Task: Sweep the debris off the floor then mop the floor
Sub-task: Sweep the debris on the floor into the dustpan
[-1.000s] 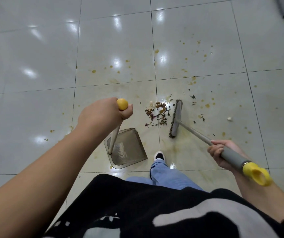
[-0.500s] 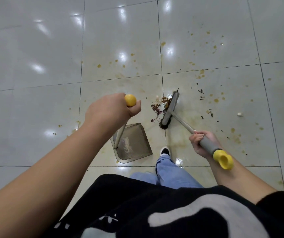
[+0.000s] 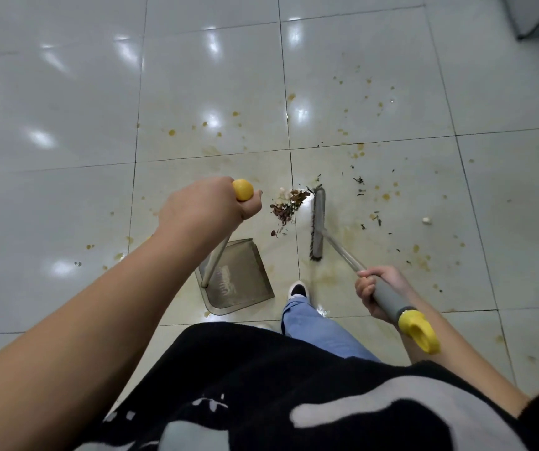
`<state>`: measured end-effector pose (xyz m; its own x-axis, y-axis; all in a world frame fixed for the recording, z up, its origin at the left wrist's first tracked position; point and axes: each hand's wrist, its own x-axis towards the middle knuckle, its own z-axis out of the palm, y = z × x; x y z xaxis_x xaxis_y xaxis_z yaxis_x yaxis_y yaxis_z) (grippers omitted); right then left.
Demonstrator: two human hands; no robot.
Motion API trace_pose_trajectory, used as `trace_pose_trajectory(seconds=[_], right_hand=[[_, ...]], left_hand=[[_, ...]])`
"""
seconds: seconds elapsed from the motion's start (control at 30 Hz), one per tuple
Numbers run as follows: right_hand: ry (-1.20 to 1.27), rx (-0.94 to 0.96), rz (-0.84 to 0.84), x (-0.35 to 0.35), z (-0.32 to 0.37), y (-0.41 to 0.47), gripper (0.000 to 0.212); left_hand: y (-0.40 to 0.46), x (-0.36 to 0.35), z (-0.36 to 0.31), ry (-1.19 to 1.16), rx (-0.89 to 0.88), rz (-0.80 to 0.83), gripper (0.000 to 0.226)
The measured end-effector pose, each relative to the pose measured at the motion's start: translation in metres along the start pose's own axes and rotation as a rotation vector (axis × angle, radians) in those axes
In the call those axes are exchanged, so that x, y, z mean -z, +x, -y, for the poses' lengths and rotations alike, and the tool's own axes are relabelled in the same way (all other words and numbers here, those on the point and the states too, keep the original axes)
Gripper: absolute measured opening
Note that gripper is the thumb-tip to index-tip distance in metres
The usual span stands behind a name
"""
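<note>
Underfoot, stained glossy tiles (image 3: pixel 216 76); hands grip dustpan handle (image 3: pixel 216 255) and broom (image 3: pixel 318 222)

1 broom (image 3: pixel 317 222), 1 dustpan (image 3: pixel 239 281), 1 debris pile (image 3: pixel 286 205)

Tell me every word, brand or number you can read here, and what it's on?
None can be read for certain.
Dustpan: pale raised lettering on the pan floor, too blurred to read.
Black top: pale shapes, no legible letters.
Broom, its handle in the right hand: no text shows.
</note>
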<state>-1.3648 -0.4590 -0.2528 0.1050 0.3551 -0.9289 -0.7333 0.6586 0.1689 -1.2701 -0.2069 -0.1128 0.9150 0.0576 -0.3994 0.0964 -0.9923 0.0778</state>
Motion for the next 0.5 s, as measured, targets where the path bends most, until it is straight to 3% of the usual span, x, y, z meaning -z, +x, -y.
trace_pose_trajectory(seconds=[0.13, 0.3, 0.5], right_hand=[[0.067, 0.059, 0.022, 0.009, -0.021, -0.013, 0.024], [0.245, 0.215, 0.25, 0.04, -0.052, -0.04, 0.056], [0.201, 0.267, 0.219, 0.067, -0.093, -0.066, 0.05]], left_hand=[[-0.017, -0.009, 0.006, -0.024, -0.013, 0.001, 0.047], [-0.03, -0.006, 0.025, -0.084, -0.023, 0.082, 0.049], [-0.06, 0.0, 0.037, -0.139, -0.105, 0.123, 0.048]])
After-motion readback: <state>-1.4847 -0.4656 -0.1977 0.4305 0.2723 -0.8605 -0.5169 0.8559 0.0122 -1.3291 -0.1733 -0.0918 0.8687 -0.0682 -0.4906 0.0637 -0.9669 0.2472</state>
